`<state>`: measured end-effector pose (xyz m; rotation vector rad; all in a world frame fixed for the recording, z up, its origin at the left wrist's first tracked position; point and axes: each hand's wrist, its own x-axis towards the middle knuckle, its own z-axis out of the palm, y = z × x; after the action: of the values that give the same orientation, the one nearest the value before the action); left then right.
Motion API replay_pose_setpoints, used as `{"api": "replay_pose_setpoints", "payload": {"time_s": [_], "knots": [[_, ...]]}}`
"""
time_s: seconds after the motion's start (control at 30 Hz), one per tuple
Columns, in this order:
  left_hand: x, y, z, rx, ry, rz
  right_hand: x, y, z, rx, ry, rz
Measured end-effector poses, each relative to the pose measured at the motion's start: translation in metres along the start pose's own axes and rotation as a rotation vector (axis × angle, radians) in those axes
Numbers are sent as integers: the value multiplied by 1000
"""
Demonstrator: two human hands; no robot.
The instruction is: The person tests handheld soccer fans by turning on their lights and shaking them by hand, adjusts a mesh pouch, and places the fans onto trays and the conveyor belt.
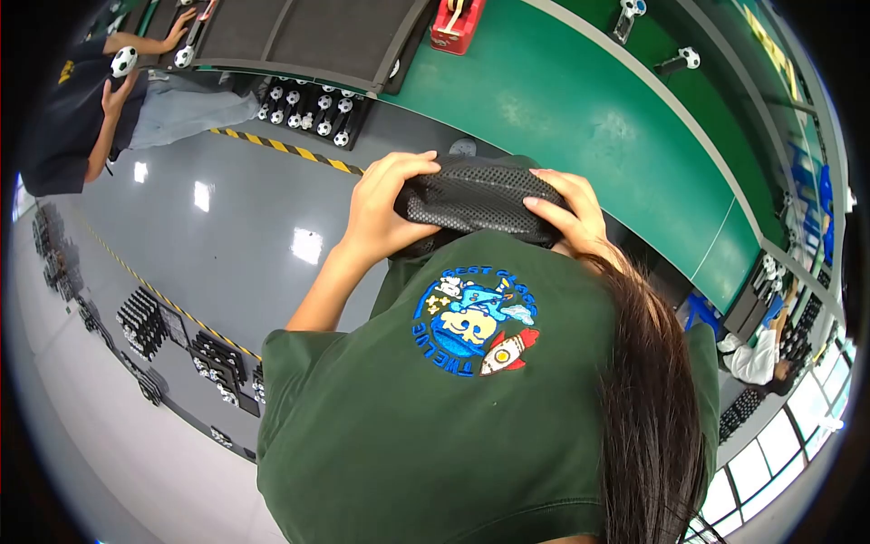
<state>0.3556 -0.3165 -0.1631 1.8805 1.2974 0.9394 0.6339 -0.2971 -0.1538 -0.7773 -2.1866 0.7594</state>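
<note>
The black mesh piece (485, 195) lies between my left hand (382, 207) and right hand (578, 210), each half-curled and clasping one end. Its surface is finely perforated, its upper contour rounded.

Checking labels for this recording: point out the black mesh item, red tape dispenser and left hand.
Black mesh item (478, 197): head view, on its textured mesh surface.
Red tape dispenser (460, 38): head view, on its red body.
Left hand (381, 201): head view, on the back of the hand.
</note>
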Motion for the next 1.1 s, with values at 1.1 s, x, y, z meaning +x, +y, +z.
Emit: {"api": "replay_pose_setpoints", "payload": {"time_s": [1.1], "knots": [[29, -9, -23, -308, -621, -306, 2, -14, -5, 540, -301, 842]]}}
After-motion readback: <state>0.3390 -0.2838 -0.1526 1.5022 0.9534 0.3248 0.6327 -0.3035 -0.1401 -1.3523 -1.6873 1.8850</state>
